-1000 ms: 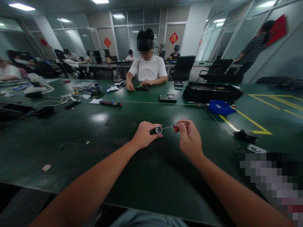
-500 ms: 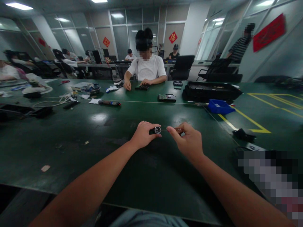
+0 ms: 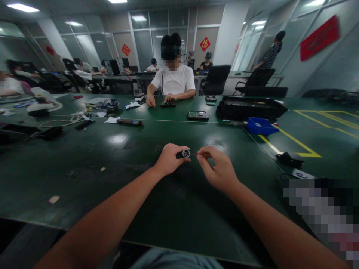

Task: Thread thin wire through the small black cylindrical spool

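Observation:
My left hand (image 3: 169, 160) is closed around a small black cylinder (image 3: 185, 153) with a silver-rimmed round end facing me; its exact kind is unclear. A thin metal screwdriver shaft (image 3: 193, 154) reaches the cylinder's right side. My right hand (image 3: 217, 164) pinches the screwdriver between thumb and fingers, and its handle is hidden behind them. Whether the shaft's tip is inside the cylinder or only touching it, I cannot tell. Both hands are held just above the green table (image 3: 112, 179).
Across the table a person (image 3: 176, 80) in a white shirt handles a dark device (image 3: 168, 104). Nearby lie a hard drive (image 3: 198, 116), a black tray (image 3: 249, 107), a blue bin (image 3: 260, 126) and an electric screwdriver (image 3: 129, 122). Cables and papers lie left; a black object (image 3: 290, 159) lies right.
My right hand's fingers have shifted along the screwdriver toward the cylinder, changing their grip. My left hand stays nearly still. In the background a person in stripes has moved left.

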Available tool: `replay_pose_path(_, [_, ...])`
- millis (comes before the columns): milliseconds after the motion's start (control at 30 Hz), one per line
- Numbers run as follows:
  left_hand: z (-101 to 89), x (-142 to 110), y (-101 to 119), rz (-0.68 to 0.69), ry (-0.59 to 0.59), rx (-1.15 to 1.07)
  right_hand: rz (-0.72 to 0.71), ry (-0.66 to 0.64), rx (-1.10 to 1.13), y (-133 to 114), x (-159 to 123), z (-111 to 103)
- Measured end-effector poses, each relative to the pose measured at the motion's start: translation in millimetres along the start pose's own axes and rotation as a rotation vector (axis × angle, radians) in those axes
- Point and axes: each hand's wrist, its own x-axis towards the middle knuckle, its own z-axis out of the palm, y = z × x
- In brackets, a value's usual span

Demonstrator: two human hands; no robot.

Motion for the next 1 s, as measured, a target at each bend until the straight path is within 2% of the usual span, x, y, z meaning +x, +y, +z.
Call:
replay_pose_path(133, [-0.6,-1,1,0.022,-0.013,0.0,0.044,-0.017,0.003,-3,-1,-2])
replay_pose_path(267, [-0.9,-1,3,0.02,0.015,-0.003,0.168,0.088,0.044,3,-1,1])
replay_pose_path(433, [-1.9,-1,4,-0.001,0.014,0.025,0.363,0.229,0.335,18,1,11])
replay_pose_path(567, [-3.9,-1,5,0.067,-0.039,0.003,0.492,0.307,0.567,28,5,15])
replay_pose_path(667, [-4.1,-1,5,0.09,-0.077,-0.001,0.655,0.305,0.789,35,7,16])
replay_pose_path(733, [-3.3,-1,6,0.074,-0.078,0.006,0.711,0.304,0.83,37,8,15])
replay_pose_path(867, [-1.5,-1,4,0.052,-0.08,0.007,0.588,0.39,0.595,30,7,12])
replay_pose_path(1000, [-1.4,-2,3,0.042,-0.068,0.01,0.458,0.325,0.363,20,4,10])
